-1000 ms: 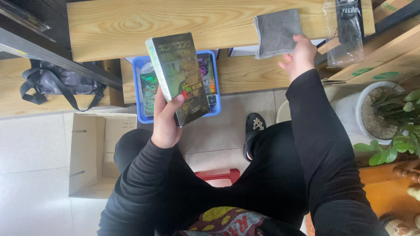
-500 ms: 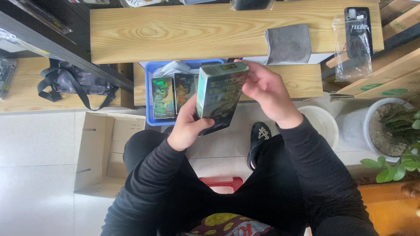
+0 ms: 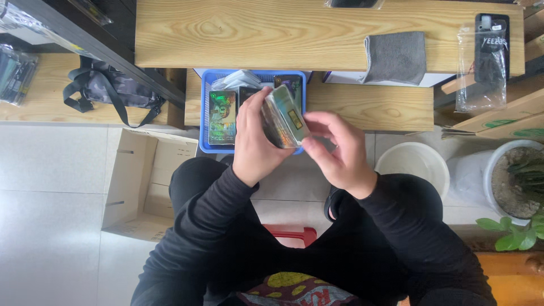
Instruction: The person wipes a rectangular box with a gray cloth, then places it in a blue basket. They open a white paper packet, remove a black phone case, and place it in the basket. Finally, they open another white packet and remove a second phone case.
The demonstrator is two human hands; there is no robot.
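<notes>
My left hand (image 3: 256, 141) grips a small green printed box (image 3: 285, 117), turned edge-on over my lap. My right hand (image 3: 339, 152) has its fingers on the box's right side. Just beyond the box sits a blue plastic basket (image 3: 204, 129) on the lower wooden shelf, holding similar shiny boxes (image 3: 222, 117) and a crumpled clear wrapper (image 3: 241, 79). A folded grey cloth (image 3: 395, 57) lies on the wooden tabletop (image 3: 255, 34) to the upper right, away from both hands.
An open cardboard box (image 3: 141, 181) stands on the floor at left. A black bag (image 3: 107, 90) lies on the left shelf. A white bucket (image 3: 412, 164) and a potted plant (image 3: 518, 181) are at right. A clear packet with a dark item (image 3: 481, 62) lies on the table's right end.
My right hand came back from the grey cloth to the box. The box has been turned from face-on to edge-on and lowered towards me.
</notes>
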